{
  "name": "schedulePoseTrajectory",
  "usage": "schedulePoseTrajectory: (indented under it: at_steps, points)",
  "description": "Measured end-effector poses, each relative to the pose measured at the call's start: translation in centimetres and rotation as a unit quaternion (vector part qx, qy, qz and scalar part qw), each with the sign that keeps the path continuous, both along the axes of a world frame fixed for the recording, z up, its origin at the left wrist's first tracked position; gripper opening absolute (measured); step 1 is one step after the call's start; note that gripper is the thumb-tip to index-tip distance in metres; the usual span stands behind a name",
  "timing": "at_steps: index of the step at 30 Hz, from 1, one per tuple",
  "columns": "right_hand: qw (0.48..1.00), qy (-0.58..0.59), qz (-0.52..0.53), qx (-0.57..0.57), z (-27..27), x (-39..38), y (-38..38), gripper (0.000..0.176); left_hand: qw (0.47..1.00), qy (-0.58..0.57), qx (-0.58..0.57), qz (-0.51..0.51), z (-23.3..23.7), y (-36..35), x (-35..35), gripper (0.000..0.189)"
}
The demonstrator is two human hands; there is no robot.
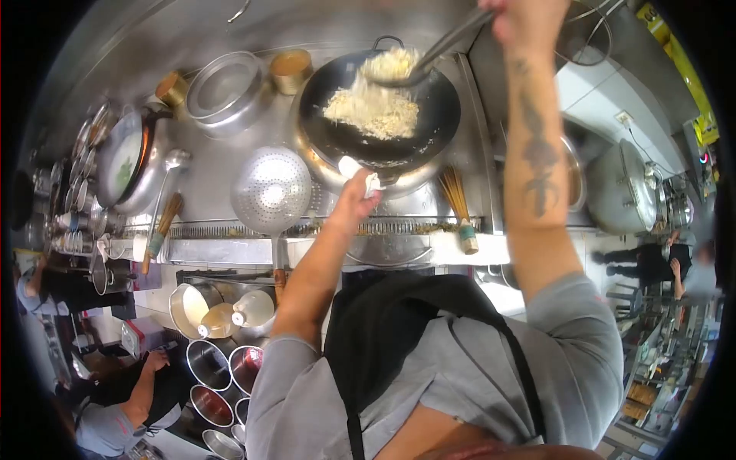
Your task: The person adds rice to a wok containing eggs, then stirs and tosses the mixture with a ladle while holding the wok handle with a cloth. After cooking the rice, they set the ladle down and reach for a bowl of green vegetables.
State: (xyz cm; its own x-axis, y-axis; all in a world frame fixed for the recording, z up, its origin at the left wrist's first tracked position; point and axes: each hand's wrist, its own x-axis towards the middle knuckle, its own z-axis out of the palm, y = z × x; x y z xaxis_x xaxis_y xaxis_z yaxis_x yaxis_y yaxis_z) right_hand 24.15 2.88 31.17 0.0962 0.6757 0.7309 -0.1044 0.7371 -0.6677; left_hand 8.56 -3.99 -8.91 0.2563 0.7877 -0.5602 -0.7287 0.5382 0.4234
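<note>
A black wok [314, 115] sits on the stove's burner ring, with pale fried rice [383, 115] in it. My left hand [359, 201] grips a white cloth [350, 167] at the wok's near rim. My right hand [507, 23], at the top of the view, holds the handle of a dark ladle [445, 44]. Rice lies in the ladle's bowl above the wok, and some blurred grains fall from it. Left of the wok lies a round perforated strainer [271, 190].
Bamboo brushes [455, 195] [165, 222] lie at both sides. Metal bowls [225, 88] and a brass-colored pot [290, 65] stand at the back. A second wok [123, 161] is at left. Bottles [253, 308] and sauce pots [208, 364] stand lower left. Other people [115, 422] are nearby.
</note>
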Motion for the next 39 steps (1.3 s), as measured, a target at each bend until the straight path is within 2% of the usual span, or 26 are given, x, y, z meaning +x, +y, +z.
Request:
schedulePoseTrajectory:
  at_steps: [2, 4, 7, 8, 10, 11, 14, 16, 17, 20, 23, 24, 26, 27, 30, 31, 33, 34, 37, 39]
  points:
    - [0.998, -0.052, -0.032, -0.024, -7.2, -0.1, 2.6, 0.025, 1.0, 0.017, -0.013, 0.005, -0.4, 1.5, 0.1, 0.009]
    - [0.979, -0.111, -0.025, -0.172, -17.5, -2.6, 8.7, 0.029, 0.999, 0.024, -0.031, 0.008, 0.1, 0.8, 0.5, 0.008]
    - [0.986, 0.05, -0.035, -0.156, -14.4, -2.6, 11.7, 0.029, 0.999, 0.024, -0.022, 0.019, 0.0, 1.4, 0.6, 0.006]
    - [0.983, 0.1, -0.047, -0.147, -11.9, -2.9, 10.3, 0.03, 0.999, 0.025, -0.028, 0.025, 0.2, 0.6, 0.8, 0.005]
    - [0.991, 0.112, 0.026, -0.067, -9.0, -2.5, 9.0, 0.029, 0.998, 0.039, -0.046, 0.025, 1.8, 0.0, 0.9, 0.007]
    - [0.987, 0.126, 0.056, -0.078, -9.8, -2.0, 9.6, 0.028, 0.997, 0.045, -0.053, 0.026, 2.4, 0.1, 0.8, 0.008]
    - [0.983, -0.074, 0.04, -0.162, -18.7, -4.6, 11.8, 0.027, 0.998, 0.0, -0.024, 0.063, 2.4, -0.4, 0.8, 0.011]
    - [0.981, -0.078, 0.022, -0.175, -16.8, -4.8, 14.2, 0.027, 0.998, 0.005, -0.027, 0.052, 1.6, 0.5, 0.8, 0.011]
    - [0.984, -0.109, -0.003, -0.143, -15.7, -4.6, 14.6, 0.023, 0.998, 0.0, -0.023, 0.051, 1.1, -0.4, 0.8, 0.011]
    - [0.995, -0.017, 0.002, -0.1, -12.9, -3.9, 13.2, 0.021, 0.999, 0.005, -0.023, 0.038, 1.3, 0.2, 0.9, 0.01]
    - [0.986, -0.004, 0.068, -0.149, -17.9, -5.3, 11.9, 0.02, 0.998, 0.008, -0.047, 0.036, 0.8, 0.2, 0.8, 0.009]
    - [0.983, -0.029, 0.068, -0.168, -19.2, -5.4, 13.8, 0.013, 0.998, 0.008, -0.05, 0.035, 0.7, 0.5, 0.8, 0.009]
    - [0.982, -0.09, 0.033, -0.165, -16.0, -5.5, 14.8, 0.009, 0.999, 0.01, -0.041, 0.03, 0.4, 0.7, 0.8, 0.009]
    - [0.98, -0.044, 0.045, -0.191, -14.2, -5.6, 14.1, 0.009, 0.999, 0.011, -0.039, 0.025, 0.2, 0.6, 0.8, 0.009]
    - [0.993, 0.022, 0.063, -0.096, -13.8, -5.0, 11.3, 0.01, 0.998, 0.021, -0.039, 0.044, 0.8, 0.5, 1.1, 0.009]
    - [0.988, 0.045, 0.074, -0.127, -15.7, -5.5, 10.9, 0.012, 0.998, 0.01, -0.04, 0.045, 0.6, 0.6, 0.9, 0.011]
    - [0.977, -0.004, 0.096, -0.191, -17.8, -5.9, 11.7, 0.017, 0.998, -0.007, -0.043, 0.038, 0.4, 0.7, 0.7, 0.015]
    - [0.968, -0.01, 0.119, -0.223, -16.0, -6.0, 10.9, 0.018, 0.998, -0.003, -0.042, 0.04, 0.6, 1.2, 0.7, 0.016]
    - [0.969, -0.003, 0.164, -0.184, -13.1, -5.3, 7.6, 0.02, 0.997, 0.013, -0.06, 0.042, 0.4, 1.1, 0.8, 0.017]
    - [0.954, -0.004, 0.205, -0.217, -15.0, -5.6, 5.9, 0.022, 0.995, 0.028, -0.082, 0.04, 1.3, 0.6, 0.9, 0.018]
